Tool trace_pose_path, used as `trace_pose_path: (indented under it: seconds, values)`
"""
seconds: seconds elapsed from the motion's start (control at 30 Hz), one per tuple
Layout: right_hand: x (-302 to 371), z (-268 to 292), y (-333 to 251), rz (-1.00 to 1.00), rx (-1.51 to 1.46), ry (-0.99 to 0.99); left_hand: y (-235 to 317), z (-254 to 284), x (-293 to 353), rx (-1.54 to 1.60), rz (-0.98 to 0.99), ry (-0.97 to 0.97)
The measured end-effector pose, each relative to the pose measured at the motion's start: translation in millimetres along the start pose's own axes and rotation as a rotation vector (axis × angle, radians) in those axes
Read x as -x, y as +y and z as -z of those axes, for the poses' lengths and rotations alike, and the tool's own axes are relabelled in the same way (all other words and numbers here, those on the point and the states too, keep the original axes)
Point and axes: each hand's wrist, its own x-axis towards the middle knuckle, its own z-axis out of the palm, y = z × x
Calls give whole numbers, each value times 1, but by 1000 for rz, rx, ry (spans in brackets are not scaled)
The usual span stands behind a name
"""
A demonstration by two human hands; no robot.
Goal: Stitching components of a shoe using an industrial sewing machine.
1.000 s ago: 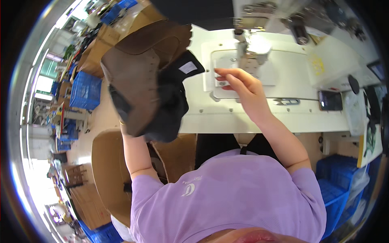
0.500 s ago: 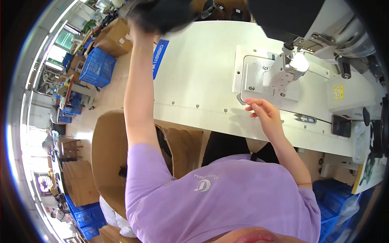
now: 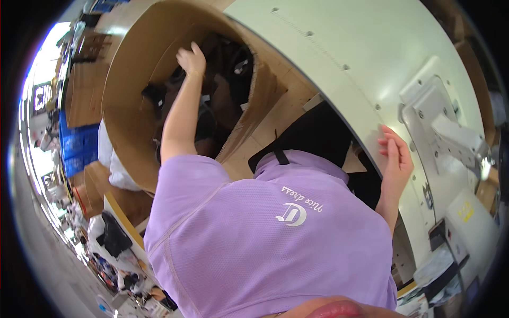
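Observation:
My left hand [image 3: 192,61] reaches into a large brown cardboard box [image 3: 124,106] on my left. It hangs above a heap of dark cloth pieces [image 3: 220,87], its fingers apart with nothing seen in them. Some of the pieces carry small white tags. My right hand [image 3: 396,159] rests at the near edge of the pale sewing table [image 3: 328,58], fingers loosely spread and holding nothing. Beyond it stands the white arm [image 3: 461,137] of a sewing machine above its metal bed plate [image 3: 421,124].
Behind the box are a blue plastic crate [image 3: 79,143], another carton [image 3: 85,95] and a white bag [image 3: 119,169]. A phone [image 3: 437,234] and thread snips [image 3: 427,195] lie on the table to the right. Dark cloth hangs over a board [image 3: 114,233] at lower left.
My left hand has come back from the table's far left, where it held a blurred dark thing, into the box, and that thing is gone from it. The view has turned left.

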Motion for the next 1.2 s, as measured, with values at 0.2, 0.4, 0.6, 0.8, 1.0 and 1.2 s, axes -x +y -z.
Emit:
trace_pose_path:
  seconds: [0.2,0.4,0.6,0.8,1.0,1.2]
  values:
    - [0,-12,7,11,167,178,-45,7,148,-467,-351,-660]
    - [-3,-20,10,41,180,184,-17,-16,130,-558,212,-687]
    - [-2,-21,8,72,188,180,-47,-35,105,-185,130,-802]
    - [1,-12,11,98,125,141,29,29,38,189,23,-448]
    - [8,-11,11,148,112,104,-70,-24,71,-102,96,-783]
    - [13,-1,24,201,90,116,28,-47,148,-160,-309,-909]
